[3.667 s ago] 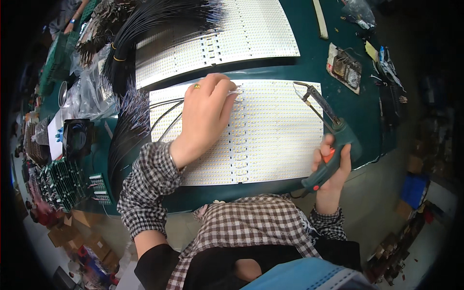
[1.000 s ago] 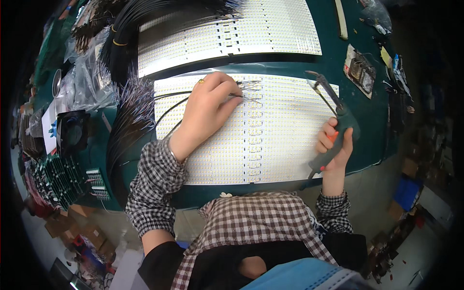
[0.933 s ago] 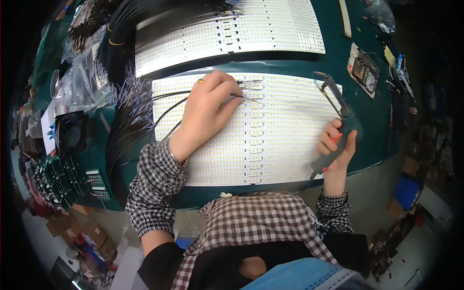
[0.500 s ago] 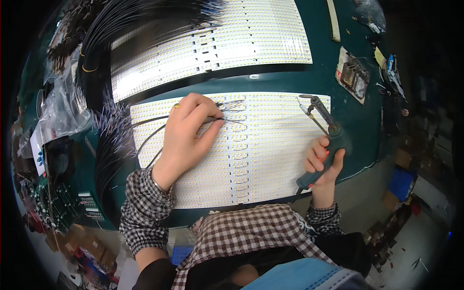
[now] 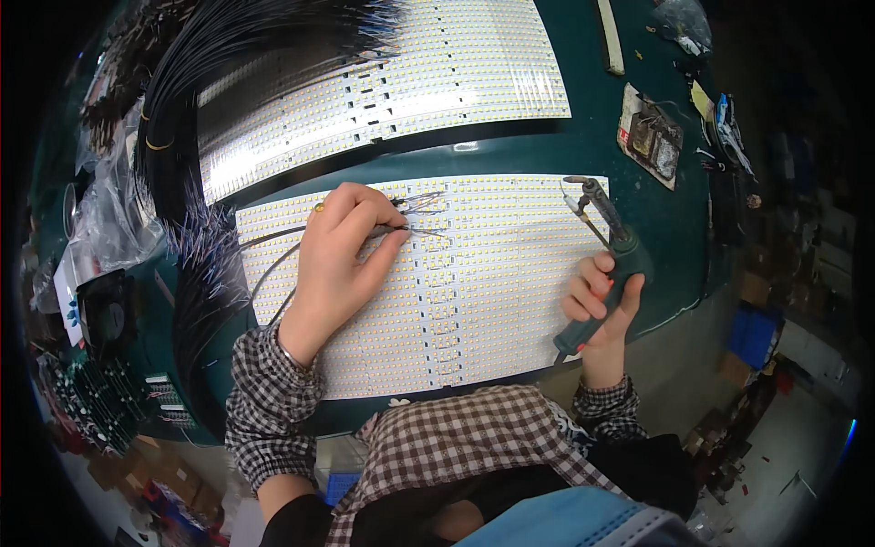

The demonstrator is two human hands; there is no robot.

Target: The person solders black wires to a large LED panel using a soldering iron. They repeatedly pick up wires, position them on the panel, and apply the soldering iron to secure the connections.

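A white LED panel (image 5: 510, 301) with rows of small yellowish chips lies on the green table before me. My left hand (image 5: 346, 246) rests over its upper left part, thumb and fingers pinching a black cable (image 5: 276, 236) whose stripped thin wire ends (image 5: 427, 234) point right, over the column of pads in the middle. More bare wire ends lie just above. My right hand (image 5: 602, 305) grips the green handle of a soldering gun (image 5: 620, 260) over the panel's right edge. Its thin metal tip points up and left, apart from the wires.
A second LED panel (image 5: 474, 64) lies beyond the first. A thick bundle of black cables (image 5: 169, 118) curves along the left. At the far right sit a dark, stained soldering pad (image 5: 652, 137) and a pale bar (image 5: 609, 36). Green circuit boards (image 5: 100, 397) are stacked lower left.
The whole scene has shifted slightly left in view. Both hands keep their holds, the left on the cable and the right on the soldering gun, with little other movement.
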